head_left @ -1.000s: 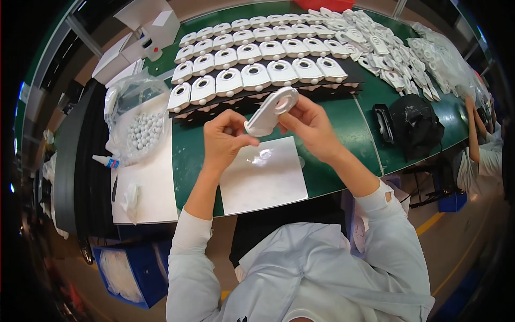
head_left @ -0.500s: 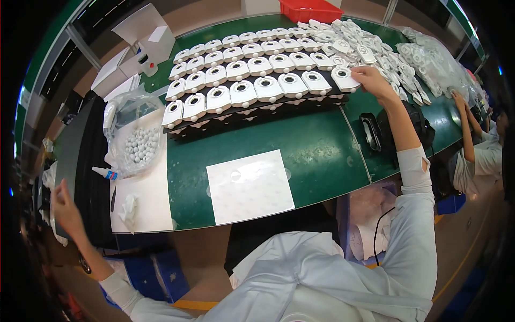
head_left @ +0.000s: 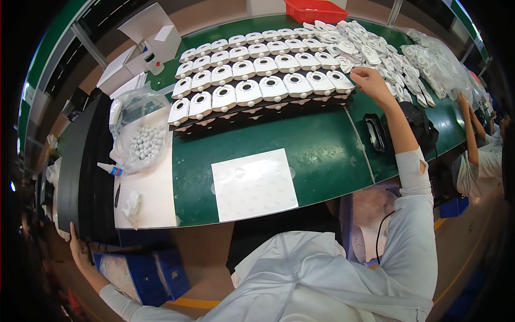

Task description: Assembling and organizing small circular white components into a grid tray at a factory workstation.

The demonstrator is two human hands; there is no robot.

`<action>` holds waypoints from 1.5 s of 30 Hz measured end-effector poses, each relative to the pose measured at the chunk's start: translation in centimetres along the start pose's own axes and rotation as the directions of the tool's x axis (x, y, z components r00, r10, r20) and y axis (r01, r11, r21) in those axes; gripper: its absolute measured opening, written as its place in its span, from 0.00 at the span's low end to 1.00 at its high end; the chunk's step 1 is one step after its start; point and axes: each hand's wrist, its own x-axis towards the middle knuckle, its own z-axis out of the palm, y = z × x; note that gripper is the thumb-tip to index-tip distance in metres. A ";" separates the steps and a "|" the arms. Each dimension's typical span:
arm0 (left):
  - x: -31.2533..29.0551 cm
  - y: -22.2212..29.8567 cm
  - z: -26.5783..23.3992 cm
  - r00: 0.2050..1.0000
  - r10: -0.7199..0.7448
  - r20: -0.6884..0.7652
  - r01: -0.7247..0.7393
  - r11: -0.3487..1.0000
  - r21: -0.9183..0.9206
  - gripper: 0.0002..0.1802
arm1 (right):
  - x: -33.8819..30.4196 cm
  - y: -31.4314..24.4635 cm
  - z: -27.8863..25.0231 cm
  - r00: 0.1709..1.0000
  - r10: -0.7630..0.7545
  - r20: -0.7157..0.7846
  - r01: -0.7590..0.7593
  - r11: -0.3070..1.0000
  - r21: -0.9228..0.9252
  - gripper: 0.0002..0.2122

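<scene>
Several black panels [head_left: 72,172] stand on edge at the far left, packed face to face beside the table. Their near lower corner meets the left hand [head_left: 79,247], whose fingers touch it from below; whether they clasp it firmly I cannot tell. Just right of the panels, a small glue bottle [head_left: 111,169] with a blue label lies on the pale board [head_left: 153,188], pointing left. Behind it, a clear plastic bag [head_left: 126,115] holds a heap of small white balls [head_left: 147,143], and nearer the edge lies a crumpled white tissue [head_left: 132,206]. Blue bins [head_left: 153,279] stand below the table on this side. An opened white carton [head_left: 147,24] stands at the back.

On the green tabletop [head_left: 322,155], four rows of white rounded housings [head_left: 248,94], each with a dark-rimmed round hole, lie across a stacked black base [head_left: 230,118]; white balls sit along their near edges. A white sheet [head_left: 255,185] lies flat in front. At the right end of the front row, the right hand [head_left: 371,85] hovers just beside the last housing, its fingers released and loosely curled. Behind it spreads a jumbled pile of white parts [head_left: 370,53], with a red tray [head_left: 316,12] at the far edge. Further right come a black bag [head_left: 419,126], a large clear plastic sack [head_left: 445,70] of white parts, and a co-worker's arm [head_left: 472,137] reaching to that sack.
</scene>
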 end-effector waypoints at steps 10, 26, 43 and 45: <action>0.5 0.6 -0.8 0.983 -0.143 0.117 0.152 0.986 -0.072 0.17 | -2.2 2.1 0.9 0.977 -0.212 -0.028 0.210 0.976 -0.064 0.14; 7.5 4.9 -10.7 0.913 -0.092 0.398 0.277 0.855 -0.439 0.11 | -4.3 -0.3 -2.5 0.948 -0.227 -0.226 0.233 0.972 0.003 0.16; -9.4 13.6 7.4 0.925 0.375 0.056 -0.223 0.658 -0.719 0.08 | -6.5 -1.1 -4.3 0.965 -0.123 -0.233 0.176 0.959 0.223 0.15; -7.6 12.2 8.2 0.794 0.521 0.313 -0.082 0.602 -0.794 0.09 | -6.4 -2.4 -3.3 0.967 -0.143 -0.211 0.201 0.936 0.288 0.15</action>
